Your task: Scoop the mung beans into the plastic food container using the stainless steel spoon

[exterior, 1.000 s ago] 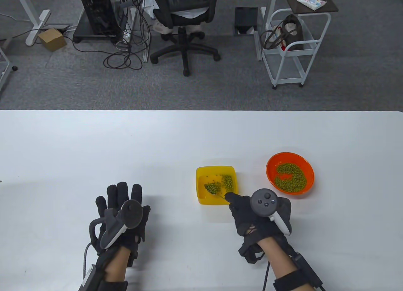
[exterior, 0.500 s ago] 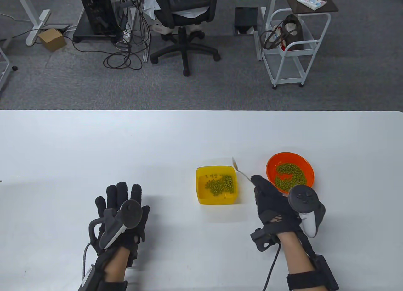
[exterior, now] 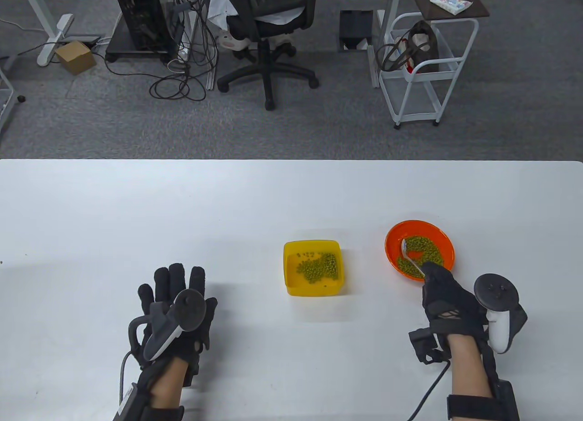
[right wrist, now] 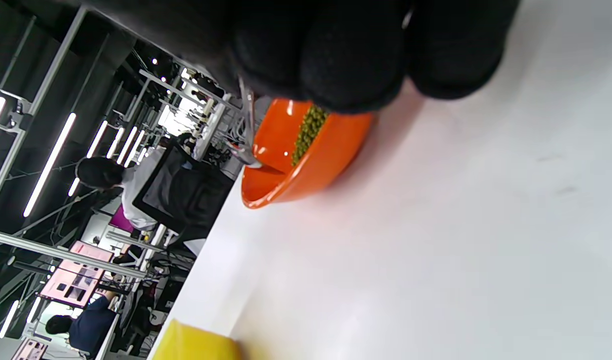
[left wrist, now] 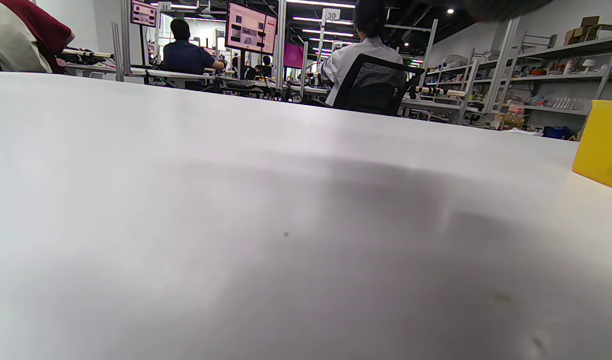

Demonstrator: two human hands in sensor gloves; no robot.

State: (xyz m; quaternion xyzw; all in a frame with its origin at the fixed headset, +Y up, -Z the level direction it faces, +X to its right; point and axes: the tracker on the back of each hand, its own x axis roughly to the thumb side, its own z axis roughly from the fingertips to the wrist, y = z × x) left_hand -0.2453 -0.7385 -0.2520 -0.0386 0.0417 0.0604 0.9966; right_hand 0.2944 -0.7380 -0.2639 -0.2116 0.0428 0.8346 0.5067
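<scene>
My right hand grips the handle of the stainless steel spoon. The spoon's bowl rests inside the orange bowl, at the left edge of its mung beans. The right wrist view shows the orange bowl on its side, with the spoon reaching into it under my gloved fingers. The yellow plastic food container stands left of the bowl and holds a pile of mung beans. Its corner shows in the left wrist view. My left hand rests flat on the table, fingers spread, holding nothing.
The white table stretches far and left of the two dishes. Beyond its far edge stand an office chair and a white trolley on the floor.
My right hand tipped the spoon's beans into the yellow container, swung right with the empty spoon, and lowered its bowl into the orange bowl. The left hand stayed still.
</scene>
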